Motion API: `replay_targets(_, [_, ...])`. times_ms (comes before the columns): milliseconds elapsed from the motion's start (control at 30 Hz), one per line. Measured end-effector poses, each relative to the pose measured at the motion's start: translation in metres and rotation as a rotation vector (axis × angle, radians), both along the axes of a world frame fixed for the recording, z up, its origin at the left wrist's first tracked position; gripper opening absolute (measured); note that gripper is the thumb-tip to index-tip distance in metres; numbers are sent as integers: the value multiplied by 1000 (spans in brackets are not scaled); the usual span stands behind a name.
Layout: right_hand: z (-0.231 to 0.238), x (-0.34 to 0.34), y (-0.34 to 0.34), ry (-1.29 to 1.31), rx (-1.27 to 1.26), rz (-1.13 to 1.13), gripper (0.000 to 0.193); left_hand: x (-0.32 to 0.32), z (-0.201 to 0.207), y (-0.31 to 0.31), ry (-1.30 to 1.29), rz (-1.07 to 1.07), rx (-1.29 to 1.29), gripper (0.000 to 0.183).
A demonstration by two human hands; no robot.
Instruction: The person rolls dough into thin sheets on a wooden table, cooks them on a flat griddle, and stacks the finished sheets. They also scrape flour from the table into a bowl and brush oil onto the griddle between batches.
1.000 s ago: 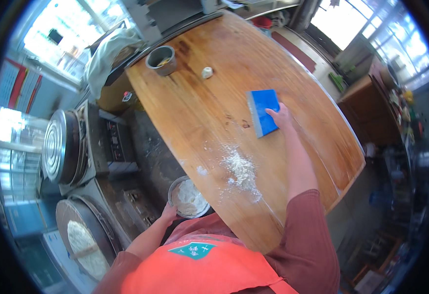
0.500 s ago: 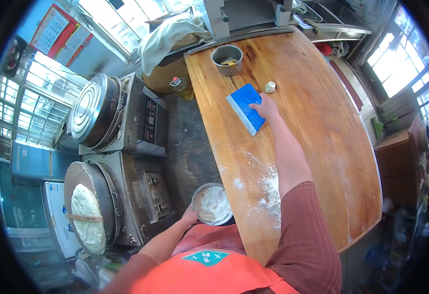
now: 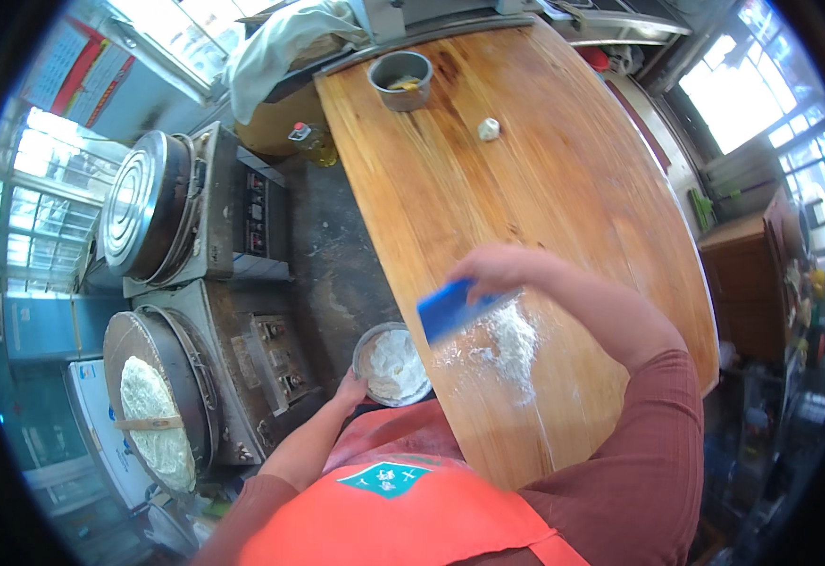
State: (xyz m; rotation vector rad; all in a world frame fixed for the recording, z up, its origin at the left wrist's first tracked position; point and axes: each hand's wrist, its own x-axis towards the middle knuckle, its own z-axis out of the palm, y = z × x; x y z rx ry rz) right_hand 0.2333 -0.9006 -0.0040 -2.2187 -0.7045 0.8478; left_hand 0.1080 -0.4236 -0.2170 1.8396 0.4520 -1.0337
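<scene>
Two at once: grasping a blue rectangular scraper in the right hand over the left part of a brown wooden table, just beside a loose white powder heap; holding a round grey metal bowl by its side in the left hand.

The table is smooth wood with a sheen; the scraper looks plastic, the near bowl metal; at left, the lid is glossy metal, the far cloth matt.
</scene>
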Motion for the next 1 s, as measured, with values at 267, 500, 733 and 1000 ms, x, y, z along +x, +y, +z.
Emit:
replay_targets(267, [-34,-34,-134,24,21,-927,60,19,42,-26,118,13,14,53])
replay_targets(500, [-25,-140,-51,20,-58,-756,52,28,51,-38,126,-97,12,51])
replay_targets(733, [-32,-346,-93,-126,287,-1870,40,37,42,-38,98,-169,-50,51])
replay_targets(1000, [-96,-277,69,-141,185,-1827,38,56,-4,-13,-57,-303,-58,56])
